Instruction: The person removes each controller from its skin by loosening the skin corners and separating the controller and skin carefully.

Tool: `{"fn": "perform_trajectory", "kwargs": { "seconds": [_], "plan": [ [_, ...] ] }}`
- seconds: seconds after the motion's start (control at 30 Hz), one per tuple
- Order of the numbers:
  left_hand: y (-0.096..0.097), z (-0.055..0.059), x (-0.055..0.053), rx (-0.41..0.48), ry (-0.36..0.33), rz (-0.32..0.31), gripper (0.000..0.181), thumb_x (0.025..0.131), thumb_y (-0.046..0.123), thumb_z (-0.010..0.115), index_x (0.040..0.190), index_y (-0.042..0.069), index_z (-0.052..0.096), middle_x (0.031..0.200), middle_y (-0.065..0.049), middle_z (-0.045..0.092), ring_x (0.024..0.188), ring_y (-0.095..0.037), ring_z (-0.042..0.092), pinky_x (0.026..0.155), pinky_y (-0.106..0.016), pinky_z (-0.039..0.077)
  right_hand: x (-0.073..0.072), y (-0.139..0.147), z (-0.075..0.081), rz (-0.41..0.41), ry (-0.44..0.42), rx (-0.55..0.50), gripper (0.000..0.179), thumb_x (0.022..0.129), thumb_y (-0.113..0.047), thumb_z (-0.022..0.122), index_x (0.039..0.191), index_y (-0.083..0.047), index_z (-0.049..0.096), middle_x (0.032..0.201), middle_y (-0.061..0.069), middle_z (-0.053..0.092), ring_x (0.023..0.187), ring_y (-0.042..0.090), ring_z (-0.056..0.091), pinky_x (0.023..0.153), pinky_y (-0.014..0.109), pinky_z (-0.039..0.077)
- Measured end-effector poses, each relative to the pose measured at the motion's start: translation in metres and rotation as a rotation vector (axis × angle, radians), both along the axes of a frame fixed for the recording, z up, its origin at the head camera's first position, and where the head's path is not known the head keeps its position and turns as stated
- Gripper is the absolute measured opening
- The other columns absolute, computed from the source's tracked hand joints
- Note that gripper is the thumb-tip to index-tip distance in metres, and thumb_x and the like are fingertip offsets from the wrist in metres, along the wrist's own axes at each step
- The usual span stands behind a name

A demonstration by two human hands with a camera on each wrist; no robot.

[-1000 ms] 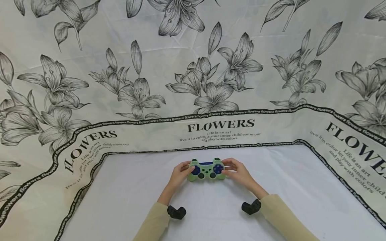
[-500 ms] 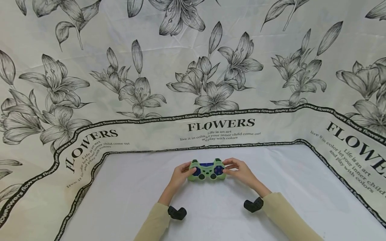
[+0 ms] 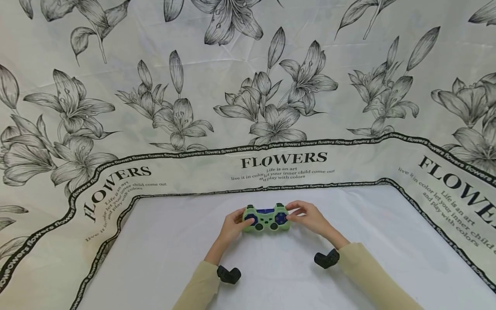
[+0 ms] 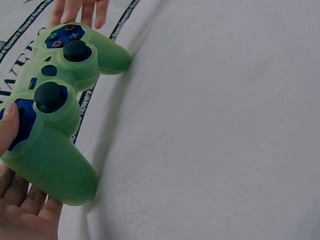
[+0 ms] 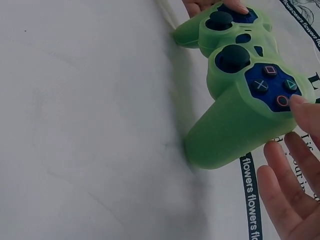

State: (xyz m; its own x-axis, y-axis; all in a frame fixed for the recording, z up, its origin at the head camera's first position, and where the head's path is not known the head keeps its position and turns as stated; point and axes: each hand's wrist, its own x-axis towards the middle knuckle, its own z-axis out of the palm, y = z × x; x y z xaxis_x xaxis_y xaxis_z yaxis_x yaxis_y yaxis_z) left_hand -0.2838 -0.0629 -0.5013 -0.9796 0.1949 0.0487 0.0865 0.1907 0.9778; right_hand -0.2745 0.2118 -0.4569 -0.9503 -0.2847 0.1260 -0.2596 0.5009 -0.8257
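Note:
A game controller (image 3: 266,218) in a light green sleeve with a dark blue face stands between the two hands, above the white cloth. My left hand (image 3: 232,226) holds its left end; in the left wrist view the thumb (image 4: 7,127) lies on the direction pad and the fingers are under the grip. My right hand (image 3: 308,218) pinches the other end, its index finger at the top shoulder. In the right wrist view the right thumb (image 5: 305,112) is right at the circle button, while several lower fingers (image 5: 282,195) spread away from the grip.
A white cloth (image 3: 162,258) covers the table. Behind it hangs a floral curtain (image 3: 248,103) with black printed borders along the table's back and sides. A black wrist device (image 3: 229,274) sits at the left cuff, and another black wrist device (image 3: 327,258) at the right.
The left thumb has slid a little further onto the controller's face. My right hand and forearm have shifted slightly right and upward. The controller stays nearly in place.

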Motion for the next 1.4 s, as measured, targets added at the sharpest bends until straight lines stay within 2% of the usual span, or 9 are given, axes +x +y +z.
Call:
{"fn": "perform_trajectory", "kwargs": {
  "seconds": [0.23,0.33,0.57,0.67,0.9,1.2,1.27,1.4],
  "plan": [
    [0.000,-0.002,0.001,0.007,0.013,0.007,0.057,0.089,0.021,0.069,0.136,-0.005,0.048,0.129,-0.021,0.059,0.117,-0.031,0.059,0.098,-0.037,0.050,-0.004,0.003,0.013,0.096,0.024,0.028,0.035,0.087,-0.015,0.071,0.117,0.001,0.061,0.117,0.022,0.064,0.093,0.025,0.065,0.077,0.027,0.053],
    [-0.001,0.001,0.003,0.018,0.018,-0.001,0.056,0.090,0.018,0.068,0.135,-0.007,0.048,0.128,-0.023,0.059,0.116,-0.032,0.059,0.098,-0.039,0.050,-0.006,0.003,0.017,0.122,0.036,0.027,0.037,0.086,-0.013,0.072,0.117,0.002,0.060,0.116,0.022,0.064,0.093,0.027,0.064,0.075,0.025,0.054],
    [-0.003,0.026,0.021,0.027,0.045,-0.018,0.054,0.090,0.014,0.067,0.134,-0.009,0.047,0.126,-0.025,0.060,0.115,-0.034,0.059,0.096,-0.037,0.051,-0.010,0.000,0.029,0.144,0.052,0.089,0.038,0.084,-0.012,0.074,0.117,0.000,0.060,0.112,0.018,0.065,0.094,0.026,0.063,0.076,0.026,0.056],
    [-0.003,0.029,0.024,0.025,0.052,-0.007,0.053,0.090,0.012,0.067,0.134,-0.009,0.048,0.126,-0.025,0.060,0.115,-0.034,0.059,0.096,-0.037,0.051,-0.012,-0.002,0.033,0.153,0.069,0.119,0.038,0.083,-0.012,0.074,0.117,0.000,0.061,0.111,0.017,0.065,0.095,0.027,0.063,0.079,0.031,0.056],
    [-0.005,0.025,0.020,0.029,0.075,0.002,0.055,0.088,0.012,0.070,0.134,-0.009,0.049,0.125,-0.025,0.060,0.114,-0.034,0.060,0.096,-0.037,0.052,-0.017,-0.010,0.039,0.160,0.130,0.159,0.039,0.081,-0.012,0.075,0.115,0.001,0.062,0.112,0.016,0.066,0.098,0.029,0.062,0.089,0.051,0.051],
    [-0.004,0.022,0.019,0.046,0.079,-0.015,0.055,0.087,0.010,0.070,0.133,-0.010,0.049,0.124,-0.026,0.060,0.112,-0.034,0.061,0.093,-0.032,0.053,-0.025,-0.018,0.047,0.212,0.142,0.222,0.037,0.081,-0.015,0.077,0.114,-0.005,0.063,0.110,0.015,0.067,0.100,0.030,0.061,0.090,0.047,0.051],
    [-0.003,0.021,0.019,0.046,0.085,-0.017,0.055,0.087,0.010,0.070,0.133,-0.010,0.048,0.125,-0.026,0.060,0.112,-0.034,0.061,0.093,-0.033,0.053,-0.025,-0.020,0.048,0.228,0.141,0.229,0.038,0.081,-0.014,0.077,0.115,-0.005,0.063,0.110,0.016,0.067,0.102,0.033,0.060,0.092,0.049,0.050],
    [-0.002,0.020,0.018,0.056,0.075,-0.015,0.055,0.088,0.011,0.070,0.134,-0.010,0.048,0.126,-0.026,0.059,0.114,-0.035,0.060,0.096,-0.035,0.052,-0.027,-0.024,0.049,0.250,0.140,0.258,0.039,0.080,-0.015,0.078,0.115,-0.007,0.063,0.109,0.012,0.068,0.102,0.030,0.061,0.093,0.051,0.048]
  ]
}}
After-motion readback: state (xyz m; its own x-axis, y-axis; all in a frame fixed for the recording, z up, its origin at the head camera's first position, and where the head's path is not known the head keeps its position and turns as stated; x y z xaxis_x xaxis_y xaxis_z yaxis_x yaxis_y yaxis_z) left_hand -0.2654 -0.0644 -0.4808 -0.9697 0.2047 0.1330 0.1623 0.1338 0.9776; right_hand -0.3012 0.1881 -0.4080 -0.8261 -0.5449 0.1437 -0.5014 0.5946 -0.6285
